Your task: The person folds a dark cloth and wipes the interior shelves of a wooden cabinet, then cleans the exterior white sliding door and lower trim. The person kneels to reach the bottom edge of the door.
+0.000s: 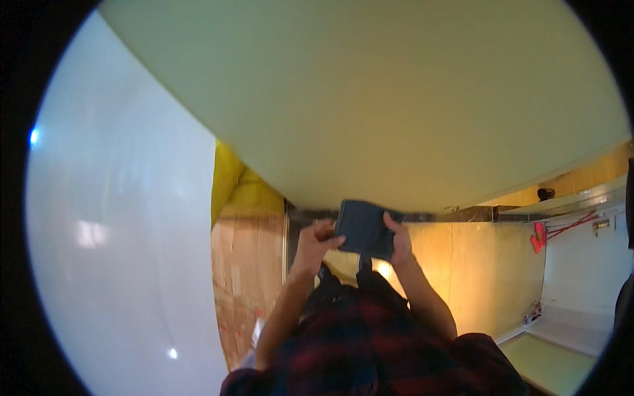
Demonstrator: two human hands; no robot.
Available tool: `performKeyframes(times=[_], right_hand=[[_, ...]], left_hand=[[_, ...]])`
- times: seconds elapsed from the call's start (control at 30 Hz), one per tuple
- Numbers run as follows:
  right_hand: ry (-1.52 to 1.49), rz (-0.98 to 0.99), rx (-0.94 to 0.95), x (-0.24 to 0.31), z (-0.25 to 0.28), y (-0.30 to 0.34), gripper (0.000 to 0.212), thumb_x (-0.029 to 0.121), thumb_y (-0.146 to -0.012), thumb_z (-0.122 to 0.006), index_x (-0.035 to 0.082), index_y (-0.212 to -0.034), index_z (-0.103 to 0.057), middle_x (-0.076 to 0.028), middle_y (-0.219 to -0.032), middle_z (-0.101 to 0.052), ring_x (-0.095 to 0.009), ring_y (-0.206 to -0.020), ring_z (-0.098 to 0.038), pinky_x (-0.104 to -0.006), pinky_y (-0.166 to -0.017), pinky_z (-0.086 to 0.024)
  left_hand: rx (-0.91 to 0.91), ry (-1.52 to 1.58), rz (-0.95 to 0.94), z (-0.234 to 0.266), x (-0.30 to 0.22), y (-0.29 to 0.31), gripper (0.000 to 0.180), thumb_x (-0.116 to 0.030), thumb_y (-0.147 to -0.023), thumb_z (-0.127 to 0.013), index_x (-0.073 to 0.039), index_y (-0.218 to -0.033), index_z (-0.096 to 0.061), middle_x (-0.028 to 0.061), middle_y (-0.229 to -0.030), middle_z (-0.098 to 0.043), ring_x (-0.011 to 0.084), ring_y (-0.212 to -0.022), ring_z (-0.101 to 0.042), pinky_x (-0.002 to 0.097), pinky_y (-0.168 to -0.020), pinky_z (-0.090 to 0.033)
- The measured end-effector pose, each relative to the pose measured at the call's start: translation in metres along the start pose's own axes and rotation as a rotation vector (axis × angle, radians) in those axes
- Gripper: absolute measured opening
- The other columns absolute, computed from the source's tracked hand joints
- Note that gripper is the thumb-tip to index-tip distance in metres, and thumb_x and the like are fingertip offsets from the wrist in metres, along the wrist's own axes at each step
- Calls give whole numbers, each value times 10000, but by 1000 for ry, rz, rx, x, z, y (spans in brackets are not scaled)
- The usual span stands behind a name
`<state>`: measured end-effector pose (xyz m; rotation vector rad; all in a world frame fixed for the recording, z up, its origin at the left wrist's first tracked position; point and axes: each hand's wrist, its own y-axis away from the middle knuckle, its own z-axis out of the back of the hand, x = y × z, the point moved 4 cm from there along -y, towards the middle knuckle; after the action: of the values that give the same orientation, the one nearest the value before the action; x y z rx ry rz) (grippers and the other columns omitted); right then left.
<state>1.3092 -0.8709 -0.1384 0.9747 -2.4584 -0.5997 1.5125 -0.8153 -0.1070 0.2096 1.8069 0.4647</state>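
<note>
A dark blue-grey rectangular sheet (363, 228), resembling a piece of sandpaper, is held up in front of my body at the foot of a pale wall. My right hand (399, 241) grips its right edge, the thumb lying on the face and the fingers hidden behind. At the left edge, my left hand (314, 245) pinches the lower corner between thumb and curled fingers. How thick the sheet is cannot be made out.
A smooth pale green-yellow wall (370, 112) rises ahead. On my left stands a glossy white door or panel (125, 218), with yellow fabric (247, 191) behind its edge and a wooden floor (247, 264). Red long-handled tools (540, 236) lean at the right.
</note>
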Motion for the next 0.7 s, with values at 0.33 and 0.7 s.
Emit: performKeyframes(times=[0.33,0.7], right_hand=[[-62,845,88,78,-111,41,480,293,-1028,-588,10,-1406,-499,-151,-1362,-601,-305,-1196,-615,-459,-1022,-506],[1668,2465,-601,174,-383,77,959,651,-894,-593,16,-1552,-308,-342,-1617,-136,-584,-1481,-72,-720,-1132,-32]], left_hand=[[-248,-334,-407,55,-71,-58,285,-84,-864,-765,17,-1110,-666,75,-961,-720,152,-831,-671,301,-720,-531],[-594,-819,-1817,-61,-346,-15,144,-45,-937,-601,-21,-1077,-582,229,-1477,-497,440,-1383,-440,538,-1106,-361]])
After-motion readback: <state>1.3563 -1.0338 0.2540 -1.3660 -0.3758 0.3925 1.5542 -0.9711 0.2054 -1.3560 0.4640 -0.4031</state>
